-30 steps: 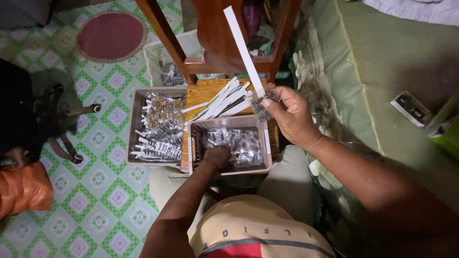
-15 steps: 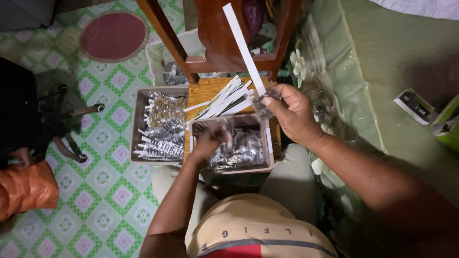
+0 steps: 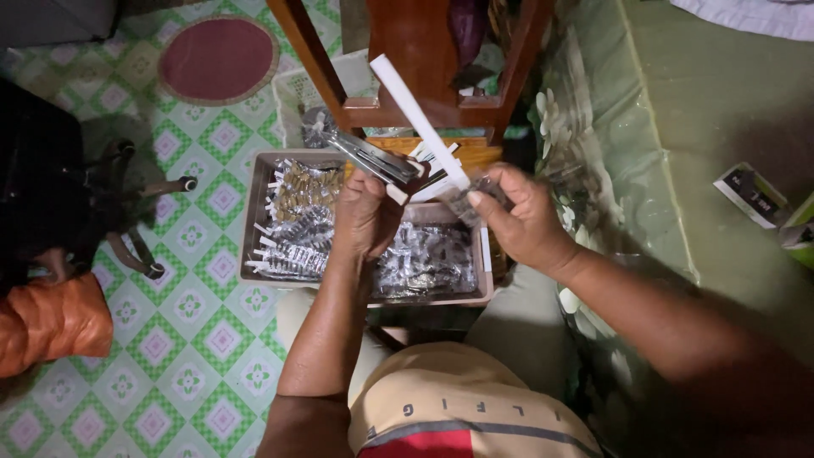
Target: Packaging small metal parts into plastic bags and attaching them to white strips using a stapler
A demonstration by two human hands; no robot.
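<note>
Your arms are bare, no sleeves, no watch or rings visible. You wear a tan shirt (image 3: 458, 399) with a red panel and grey band.

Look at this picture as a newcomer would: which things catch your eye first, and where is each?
At centre, the left hand holds a metal stapler-like tool, beside the right hand gripping a long white strip and a small clear packet. Below them sits a tray of shiny packets. The green-and-white patterned floor fills the left side.
</note>
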